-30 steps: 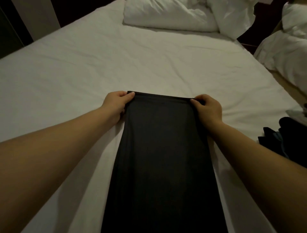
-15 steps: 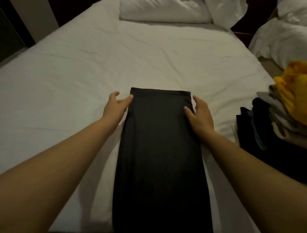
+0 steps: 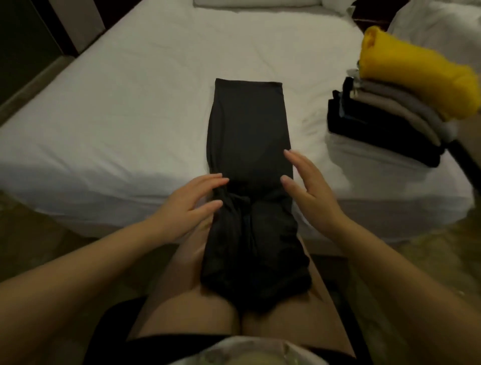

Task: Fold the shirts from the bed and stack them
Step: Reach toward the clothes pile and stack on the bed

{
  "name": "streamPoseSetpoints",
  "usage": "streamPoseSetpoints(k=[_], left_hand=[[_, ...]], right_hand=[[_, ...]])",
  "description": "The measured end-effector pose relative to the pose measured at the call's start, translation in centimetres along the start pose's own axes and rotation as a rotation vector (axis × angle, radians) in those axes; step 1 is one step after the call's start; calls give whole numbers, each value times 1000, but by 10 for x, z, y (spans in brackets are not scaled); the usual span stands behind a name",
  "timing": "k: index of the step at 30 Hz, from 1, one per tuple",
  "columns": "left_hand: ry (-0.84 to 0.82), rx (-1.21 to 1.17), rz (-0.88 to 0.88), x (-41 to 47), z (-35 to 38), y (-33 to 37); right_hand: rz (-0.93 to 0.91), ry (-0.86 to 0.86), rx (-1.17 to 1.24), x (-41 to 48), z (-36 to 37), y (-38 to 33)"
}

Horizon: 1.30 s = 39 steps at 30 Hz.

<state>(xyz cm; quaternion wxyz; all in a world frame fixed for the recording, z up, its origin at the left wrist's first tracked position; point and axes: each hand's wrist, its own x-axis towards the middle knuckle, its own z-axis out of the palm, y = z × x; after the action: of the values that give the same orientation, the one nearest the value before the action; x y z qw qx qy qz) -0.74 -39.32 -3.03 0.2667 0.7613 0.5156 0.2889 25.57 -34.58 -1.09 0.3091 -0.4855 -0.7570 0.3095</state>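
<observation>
A black shirt (image 3: pixel 247 135), folded into a long narrow strip, lies on the white bed (image 3: pixel 130 109). Its near end hangs off the bed's edge, bunched on my lap. My left hand (image 3: pixel 192 200) rests with fingers spread on the strip's left edge at the bed's front edge. My right hand (image 3: pixel 307 187) hovers open at the strip's right edge, fingertips touching the cloth. At the bed's right side stands a stack of folded shirts (image 3: pixel 385 125), dark ones below, grey above, with a yellow one (image 3: pixel 413 70) on top.
White pillows (image 3: pixel 257 2) lie at the head of the bed. A second white bed (image 3: pixel 437 23) stands at the far right. My bare thighs (image 3: pixel 187 310) press against the bed's front edge. A dark wall and floor strip run along the left.
Both hands have let go of the strip's far end and slid back along its sides to the bed's front edge. The view has tilted down, showing my lap and the whole stack.
</observation>
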Motion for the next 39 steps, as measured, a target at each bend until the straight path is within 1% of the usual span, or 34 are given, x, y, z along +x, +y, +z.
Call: streamPoseSetpoints(k=[2, 4, 7, 8, 11, 12, 14, 16, 20, 23, 26, 28, 31, 34, 37, 39], left_hand=[[-98, 80, 77, -18, 7, 13], [-174, 129, 102, -30, 9, 24], [-241, 148, 137, -49, 9, 32], [-281, 177, 150, -54, 8, 33], [-444, 302, 172, -66, 7, 33], [-485, 332, 164, -69, 6, 35], [-537, 378, 161, -69, 5, 36], [-547, 392, 148, -66, 6, 34], [-390, 320, 100, -61, 7, 29], [-316, 316, 38, -60, 5, 34], [-290, 339, 61, -61, 1, 36], [-286, 350, 36, -61, -7, 36], [-332, 343, -2, -61, -17, 40], [-433, 275, 2, -61, -19, 52], [-533, 220, 28, -59, -19, 67], [-577, 147, 35, -54, -22, 77]], right_hand=[[-35, -20, -32, -24, 2, -13], [-17, -49, -18, -46, 3, -21], [99, -144, 152, -86, 5, -27], [104, -193, 160, -101, 6, -27], [21, -404, -88, -134, 4, -21], [-1, -449, -160, -140, 2, -17], [-3, -458, -223, -145, -4, -11], [15, -414, -224, -145, -7, -8], [29, -299, -201, -138, -2, -6], [45, -210, -198, -133, 1, -9], [77, -196, -215, -128, -2, -19], [141, -199, -189, -124, -8, -27], [232, -278, -187, -122, -19, -38], [299, -389, -216, -124, -31, -51], [349, -442, -256, -128, -42, -66], [374, -456, -237, -132, -49, -74]])
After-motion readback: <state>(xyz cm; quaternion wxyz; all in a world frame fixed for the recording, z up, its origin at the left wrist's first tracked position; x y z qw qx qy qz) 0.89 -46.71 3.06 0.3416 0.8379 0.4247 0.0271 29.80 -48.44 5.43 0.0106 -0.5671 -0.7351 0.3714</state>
